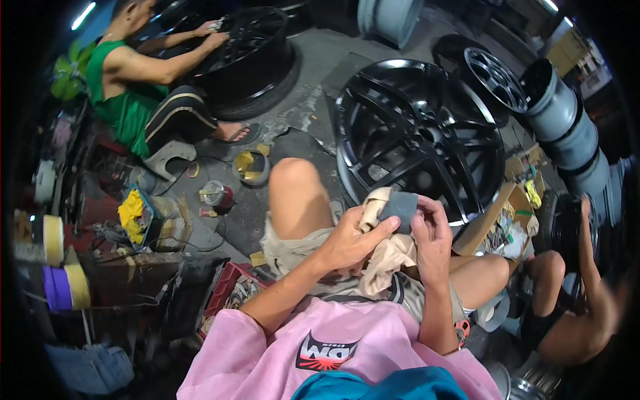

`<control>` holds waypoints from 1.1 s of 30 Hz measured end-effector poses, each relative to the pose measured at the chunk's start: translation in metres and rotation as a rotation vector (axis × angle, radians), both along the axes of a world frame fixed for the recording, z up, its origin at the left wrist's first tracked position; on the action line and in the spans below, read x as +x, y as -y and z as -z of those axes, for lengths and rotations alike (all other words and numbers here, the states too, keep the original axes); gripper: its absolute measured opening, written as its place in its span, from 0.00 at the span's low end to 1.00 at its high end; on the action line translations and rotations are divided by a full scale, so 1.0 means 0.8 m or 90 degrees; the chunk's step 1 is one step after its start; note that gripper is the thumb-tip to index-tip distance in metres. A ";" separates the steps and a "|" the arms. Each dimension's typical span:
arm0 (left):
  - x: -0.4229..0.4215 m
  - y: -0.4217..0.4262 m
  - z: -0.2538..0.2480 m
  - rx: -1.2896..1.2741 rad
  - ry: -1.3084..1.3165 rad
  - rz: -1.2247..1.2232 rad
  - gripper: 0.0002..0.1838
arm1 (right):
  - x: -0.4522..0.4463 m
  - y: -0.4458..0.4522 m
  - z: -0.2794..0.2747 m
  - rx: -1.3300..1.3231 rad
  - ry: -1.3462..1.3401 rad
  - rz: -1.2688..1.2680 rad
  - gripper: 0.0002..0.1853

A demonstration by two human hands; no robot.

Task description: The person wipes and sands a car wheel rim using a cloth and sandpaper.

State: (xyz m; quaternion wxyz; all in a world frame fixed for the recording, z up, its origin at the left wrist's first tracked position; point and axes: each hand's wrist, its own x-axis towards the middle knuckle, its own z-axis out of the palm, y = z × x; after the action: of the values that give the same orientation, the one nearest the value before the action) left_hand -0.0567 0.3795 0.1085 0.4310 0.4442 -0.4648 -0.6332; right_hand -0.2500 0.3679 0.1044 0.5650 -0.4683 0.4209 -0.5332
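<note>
My left hand (pixel 353 240) is closed round a beige cloth (pixel 389 260) and a small dark grey sheet that looks like sandpaper (pixel 399 208), its thumb pressed on the sheet. The cloth hangs in folds below my fingers, and a rolled part of it sticks up beside the sheet. At the sheet's right edge, my right hand (pixel 433 233) pinches with bent fingers. Both hands are above my lap. Just beyond them lies a large glossy black wheel rim (pixel 427 137) with several spokes.
A cardboard box (pixel 487 223) of scraps stands right of my knee. Grey rims (pixel 567 117) are stacked at the far right. A jar (pixel 217 195) and a round tin (pixel 251 167) sit on the floor. One co-worker (pixel 127 87) handles another rim; another person (pixel 573 320) crouches right.
</note>
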 end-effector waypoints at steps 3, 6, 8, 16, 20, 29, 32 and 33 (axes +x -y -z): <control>0.002 -0.014 -0.023 -0.053 -0.080 -0.154 0.15 | 0.019 -0.036 0.012 0.100 -0.004 -0.246 0.36; 0.027 -0.022 -0.029 -0.119 -0.023 -0.230 0.17 | 0.052 -0.072 0.021 0.056 -0.103 -0.307 0.33; 0.059 -0.030 -0.023 -0.126 0.034 -0.281 0.16 | 0.057 -0.077 0.021 0.125 -0.051 -0.376 0.26; 0.262 -0.085 0.038 -0.026 0.259 -0.625 0.14 | -0.083 -0.060 0.071 0.255 -0.232 -0.075 0.33; 0.316 -0.147 0.130 0.088 0.293 -0.594 0.12 | -0.099 0.002 0.017 0.324 -0.088 0.290 0.37; 0.319 -0.212 0.357 0.380 0.523 -0.161 0.48 | -0.117 0.029 -0.034 0.126 -0.614 0.127 0.23; 0.291 -0.177 0.256 0.436 0.359 -0.051 0.40 | -0.142 0.033 -0.023 0.126 -0.716 0.204 0.24; 0.282 -0.172 0.227 0.429 0.308 0.025 0.35 | -0.156 0.033 -0.020 0.158 -0.674 0.176 0.26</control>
State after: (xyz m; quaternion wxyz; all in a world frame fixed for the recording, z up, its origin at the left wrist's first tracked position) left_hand 0.1688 0.5169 -0.0729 0.1280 0.6875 -0.3278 -0.6352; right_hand -0.3750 0.3412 0.1202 0.2525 -0.5427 0.7640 -0.2409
